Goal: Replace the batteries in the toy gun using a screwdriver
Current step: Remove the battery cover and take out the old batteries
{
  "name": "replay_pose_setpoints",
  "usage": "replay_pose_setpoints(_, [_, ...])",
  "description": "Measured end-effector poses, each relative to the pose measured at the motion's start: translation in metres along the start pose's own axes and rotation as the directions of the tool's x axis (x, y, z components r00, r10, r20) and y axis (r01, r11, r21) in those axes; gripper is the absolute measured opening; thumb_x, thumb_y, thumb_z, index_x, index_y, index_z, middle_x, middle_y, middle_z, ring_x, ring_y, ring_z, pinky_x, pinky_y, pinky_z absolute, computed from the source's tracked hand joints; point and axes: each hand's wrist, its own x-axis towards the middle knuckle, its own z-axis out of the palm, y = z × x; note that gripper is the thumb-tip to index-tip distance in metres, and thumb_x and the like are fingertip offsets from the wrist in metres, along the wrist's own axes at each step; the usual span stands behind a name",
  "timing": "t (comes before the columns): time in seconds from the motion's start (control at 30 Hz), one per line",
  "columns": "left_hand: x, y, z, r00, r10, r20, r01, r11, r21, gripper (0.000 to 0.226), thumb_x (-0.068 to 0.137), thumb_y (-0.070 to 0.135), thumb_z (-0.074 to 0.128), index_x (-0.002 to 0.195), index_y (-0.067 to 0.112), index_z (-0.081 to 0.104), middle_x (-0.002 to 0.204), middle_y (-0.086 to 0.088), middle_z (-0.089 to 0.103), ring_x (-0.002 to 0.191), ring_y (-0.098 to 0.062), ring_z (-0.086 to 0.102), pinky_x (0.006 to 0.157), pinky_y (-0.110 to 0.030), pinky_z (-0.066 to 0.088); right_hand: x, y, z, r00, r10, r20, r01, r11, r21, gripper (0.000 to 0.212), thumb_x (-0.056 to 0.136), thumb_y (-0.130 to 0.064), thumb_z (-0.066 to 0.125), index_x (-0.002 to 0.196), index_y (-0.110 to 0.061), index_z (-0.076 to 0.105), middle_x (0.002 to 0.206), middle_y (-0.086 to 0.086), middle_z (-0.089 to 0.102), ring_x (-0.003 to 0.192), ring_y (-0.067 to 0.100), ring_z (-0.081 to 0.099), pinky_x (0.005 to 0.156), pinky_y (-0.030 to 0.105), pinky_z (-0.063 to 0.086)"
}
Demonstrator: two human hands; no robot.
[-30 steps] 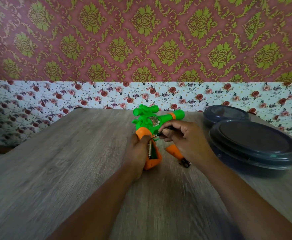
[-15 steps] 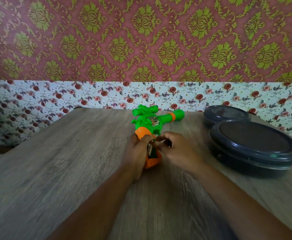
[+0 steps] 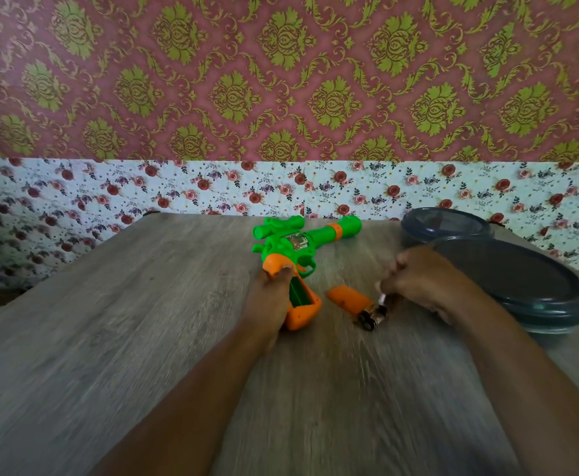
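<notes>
A green and orange toy gun (image 3: 295,250) lies on its side on a wood-grain table (image 3: 109,338), barrel pointing away to the right. The left hand (image 3: 270,297) grips its orange handle, whose battery compartment stands open and green inside. Just right of the handle lies the orange cover (image 3: 348,298), with batteries (image 3: 372,316) touching its near end. The right hand (image 3: 418,281) pinches a battery (image 3: 382,298) (blurred, pale at its tip) just above those. Two dark round lidded containers (image 3: 508,280) sit at the table's right edge, below floral wallpaper (image 3: 212,190).
</notes>
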Motion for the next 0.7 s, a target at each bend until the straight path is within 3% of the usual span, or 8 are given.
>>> replay_pose_setpoints(0.13, [0.002,-0.001,-0.001,1.000,-0.003,-0.005,0.004,0.996,0.086,0.018,0.095,0.023,0.054,0.077,0.022,0.056,0.080,-0.006,0.061,0.085,-0.026,0.061,0.093,-0.048,0.050,0.003,0.009,0.006,0.977,0.134,0.164,-0.110,0.983,-0.147,0.018,0.075,-0.013,0.073,0.072,-0.005,0.056,0.051,0.006,0.061,0.045,0.017,0.053,0.047,0.023,0.035])
replay_pose_setpoints(0.23, [0.004,-0.001,-0.003,1.000,-0.027,-0.013,0.029,0.986,0.162,0.016,0.092,0.020,0.058,0.075,0.020,0.057,0.081,-0.007,0.061,0.089,-0.028,0.060,0.093,-0.052,0.050,0.003,0.009,0.008,0.964,0.161,0.212,-0.127,0.978,-0.164,0.020,0.079,-0.015,0.070,0.068,-0.007,0.056,0.048,0.005,0.063,0.033,0.009,0.049,0.043,0.023,0.032])
replay_pose_setpoints(0.37, [0.006,0.001,-0.008,0.999,0.017,-0.047,-0.003,0.958,0.288,0.020,0.089,0.022,0.062,0.070,0.017,0.057,0.074,-0.006,0.059,0.077,-0.023,0.057,0.075,-0.035,0.047,0.001,0.008,0.006,0.962,0.180,0.206,-0.126,0.960,-0.249,0.023,0.086,-0.022,0.064,0.071,-0.007,0.054,0.042,0.001,0.059,0.025,0.005,0.044,0.043,0.023,0.032])
replay_pose_setpoints(0.47, [0.008,0.002,-0.013,0.993,0.055,-0.100,-0.014,0.929,0.370,0.027,0.086,0.025,0.066,0.064,0.015,0.055,0.063,-0.004,0.052,0.064,-0.020,0.052,0.057,-0.028,0.037,0.001,0.011,0.006,0.977,0.158,0.141,-0.105,0.939,-0.328,0.028,0.087,-0.027,0.062,0.068,-0.006,0.058,0.048,0.003,0.059,0.041,0.010,0.051,0.049,0.024,0.038])
replay_pose_setpoints(0.57, [0.009,0.005,-0.018,0.990,0.070,-0.119,-0.005,0.878,0.479,0.029,0.084,0.030,0.068,0.066,0.009,0.059,0.062,-0.007,0.053,0.059,-0.021,0.053,0.052,-0.028,0.037,0.004,0.007,0.004,0.999,0.020,0.027,-0.012,0.959,-0.283,0.025,0.084,-0.027,0.062,0.069,-0.010,0.054,0.065,0.006,0.058,0.058,0.016,0.054,0.051,0.027,0.037])
replay_pose_setpoints(0.63, [0.010,0.009,-0.020,0.992,0.082,-0.093,-0.013,0.815,0.579,0.031,0.083,0.035,0.067,0.070,0.006,0.062,0.064,-0.010,0.057,0.063,-0.027,0.058,0.054,-0.029,0.042,0.002,-0.004,0.007,0.992,-0.101,0.071,0.115,0.966,-0.233,0.020,0.084,-0.020,0.057,0.070,-0.009,0.051,0.071,0.008,0.054,0.065,0.019,0.052,0.052,0.029,0.036])
replay_pose_setpoints(0.7, [0.008,0.013,-0.024,0.992,0.098,-0.080,-0.017,0.732,0.681,0.032,0.084,0.035,0.065,0.069,0.008,0.057,0.059,-0.005,0.051,0.063,-0.024,0.054,0.047,-0.026,0.035,-0.004,-0.017,0.018,0.957,-0.235,0.168,0.266,0.944,-0.197,0.013,0.085,-0.015,0.055,0.083,-0.006,0.065,0.087,0.011,0.064,0.078,0.023,0.059,0.063,0.030,0.045])
